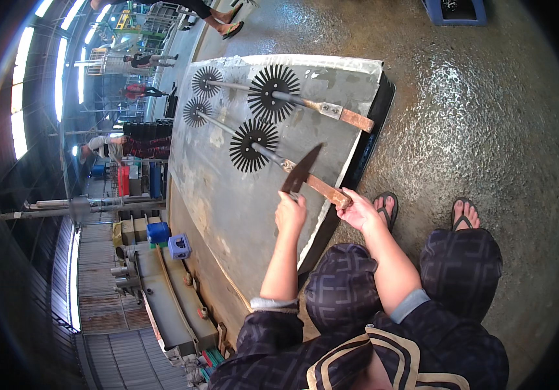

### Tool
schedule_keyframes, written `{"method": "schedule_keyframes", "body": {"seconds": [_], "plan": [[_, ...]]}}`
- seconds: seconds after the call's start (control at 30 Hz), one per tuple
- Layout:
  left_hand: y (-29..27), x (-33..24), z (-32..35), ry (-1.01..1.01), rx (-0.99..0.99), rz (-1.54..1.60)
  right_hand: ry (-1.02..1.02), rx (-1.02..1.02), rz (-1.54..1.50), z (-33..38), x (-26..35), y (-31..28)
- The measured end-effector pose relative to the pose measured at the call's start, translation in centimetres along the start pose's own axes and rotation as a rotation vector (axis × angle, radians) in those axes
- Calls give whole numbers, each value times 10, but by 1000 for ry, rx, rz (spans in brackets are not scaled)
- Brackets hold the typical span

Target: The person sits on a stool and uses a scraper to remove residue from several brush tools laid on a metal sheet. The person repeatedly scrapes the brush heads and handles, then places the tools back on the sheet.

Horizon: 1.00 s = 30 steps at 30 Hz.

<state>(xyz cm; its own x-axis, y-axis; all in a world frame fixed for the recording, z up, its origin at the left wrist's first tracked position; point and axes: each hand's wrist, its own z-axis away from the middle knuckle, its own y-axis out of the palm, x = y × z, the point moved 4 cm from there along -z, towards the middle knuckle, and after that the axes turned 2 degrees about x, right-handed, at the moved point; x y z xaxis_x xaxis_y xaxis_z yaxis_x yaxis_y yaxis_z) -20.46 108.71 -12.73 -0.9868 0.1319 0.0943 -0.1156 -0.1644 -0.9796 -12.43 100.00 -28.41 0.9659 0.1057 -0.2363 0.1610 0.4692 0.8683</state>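
Dark pointed blade point(302, 170) held upright-tilted over near edge of grey metal table point(227, 208), just above shaft of nearest toothed disc tool point(253, 145). Left hand point(290, 211) fisted round blade's base, forearm rising from lower edge, sleeve pushed back. Right hand point(359, 209) closed on rusty wooden handle point(327, 190) of same tool, at table rim, wrist bent inward. Second disc tool point(273, 93) w/ rusty handle further back; two smaller discs point(200, 95) beyond. Blue box point(158, 232) and small blue crate point(179, 246) left, below table. No labels legible.
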Motion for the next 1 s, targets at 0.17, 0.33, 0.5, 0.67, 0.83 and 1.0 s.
{"method": "schedule_keyframes", "body": {"seconds": [0.17,0.33,0.5,0.67,0.83,1.0], "plan": [[-5,3,-10,-98,53,128,-13,-2,38,-1,1,0],[10,14,-19,0,121,240,-19,15,94,0,2,4],[15,10,-40,-202,281,1038,-60,83,273,7,8,28],[20,2,-34,-152,210,1002,-89,31,346,3,10,24],[31,6,-34,-174,152,1065,-101,33,357,6,8,28],[29,3,-27,-160,123,1090,-111,-1,364,7,10,31]]}}
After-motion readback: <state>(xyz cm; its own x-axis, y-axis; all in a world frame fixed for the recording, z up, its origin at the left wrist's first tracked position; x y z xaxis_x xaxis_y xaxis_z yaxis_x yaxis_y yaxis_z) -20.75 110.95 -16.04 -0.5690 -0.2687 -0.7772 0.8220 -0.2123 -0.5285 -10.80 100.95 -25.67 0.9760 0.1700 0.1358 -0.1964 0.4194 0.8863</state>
